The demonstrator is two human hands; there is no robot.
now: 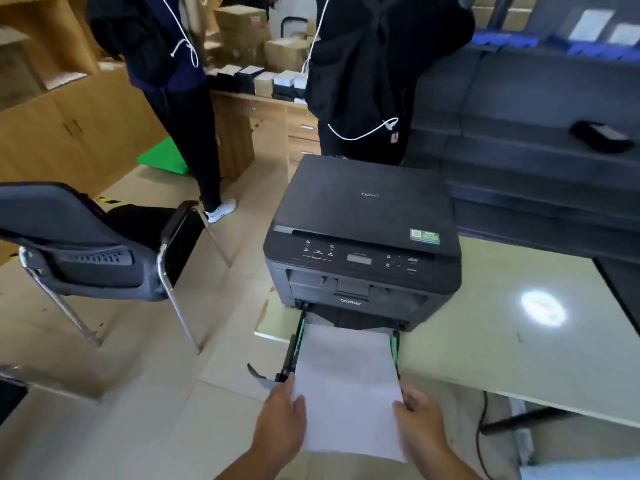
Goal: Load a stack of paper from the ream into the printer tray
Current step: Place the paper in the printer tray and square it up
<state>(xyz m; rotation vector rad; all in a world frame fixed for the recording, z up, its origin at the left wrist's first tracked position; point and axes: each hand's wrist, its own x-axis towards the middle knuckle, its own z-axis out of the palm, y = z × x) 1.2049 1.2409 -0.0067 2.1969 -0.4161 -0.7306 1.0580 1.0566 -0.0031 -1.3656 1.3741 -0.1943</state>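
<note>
A black printer stands on a pale table, with its paper tray pulled out toward me over the table's front edge. A white stack of paper lies over the tray, its far end near the printer's slot and its near end sticking out past the tray front. My left hand grips the stack's left edge, thumb on top. My right hand holds its right edge. The tray's green guides show along both sides of the paper. The ream is not in view.
The pale table extends right of the printer. A black office chair stands to the left on the tiled floor. Two people in dark clothes stand behind the printer. A dark sofa is at the right, wooden cabinets at the left.
</note>
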